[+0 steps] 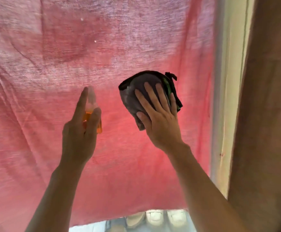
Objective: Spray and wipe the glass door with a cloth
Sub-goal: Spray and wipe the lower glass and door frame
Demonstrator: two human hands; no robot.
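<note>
While the right hand (160,121) is pressing a folded dark grey cloth (136,92) flat-fingered against the glass door (136,164), the left hand (79,136) is gripping a small orange spray bottle (92,114); aimed loosely, spray may be missing the cloth's patch, leaving streaks

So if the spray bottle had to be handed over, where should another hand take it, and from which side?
By the orange lower body, coming from its right, the cloth side. The left hand covers the bottle's left side, with the index finger along the pale nozzle top. Only that right edge of the upright spray bottle shows bare.
</note>
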